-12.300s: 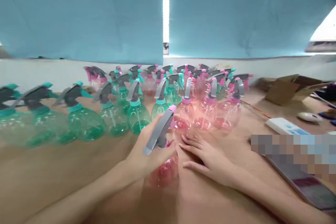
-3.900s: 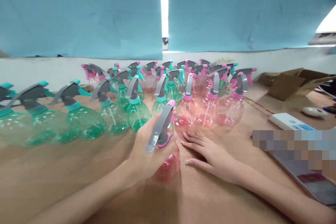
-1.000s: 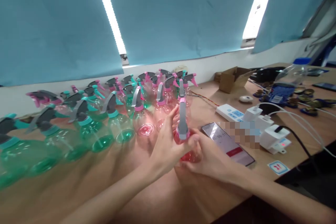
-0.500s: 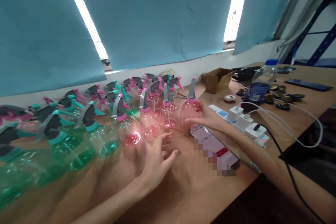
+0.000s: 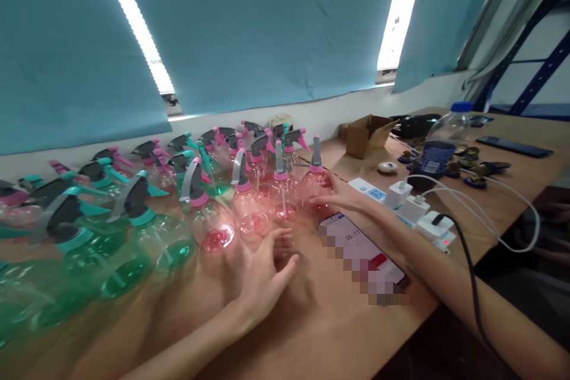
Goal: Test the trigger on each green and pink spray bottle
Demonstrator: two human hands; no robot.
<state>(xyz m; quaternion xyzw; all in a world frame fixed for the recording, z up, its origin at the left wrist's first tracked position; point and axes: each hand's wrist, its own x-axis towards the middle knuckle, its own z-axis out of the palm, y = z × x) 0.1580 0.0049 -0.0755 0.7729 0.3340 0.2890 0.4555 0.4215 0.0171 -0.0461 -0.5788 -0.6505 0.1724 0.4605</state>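
My right hand [image 5: 341, 200] is wrapped around the lower side of a pink see-through spray bottle [image 5: 317, 181] with a grey trigger head; its thumb lies across the front and the other fingers are mostly hidden. That bottle stands upright at the right end of a front row of pink bottles, close beside another pink spray bottle [image 5: 284, 193]. Empty, my left hand [image 5: 269, 267] hovers low over the table, fingers curved and thumb apart, in front of a pink bottle [image 5: 252, 211]. Left of it stand green spray bottles [image 5: 171, 243] with teal collars.
Just right of my left hand lies a phone [image 5: 356, 237] showing a timer. Beyond my right forearm are a power strip [image 5: 363, 189] with chargers and cables, a cardboard box [image 5: 369, 135], a blue-capped bottle [image 5: 440, 136] and a dark phone [image 5: 514, 146]. Blue blinds hang behind.
My right hand and its pink spray bottle have shifted slightly left, nearer the neighbouring bottle. My left hand stays nearly where it was. The view has turned a little.
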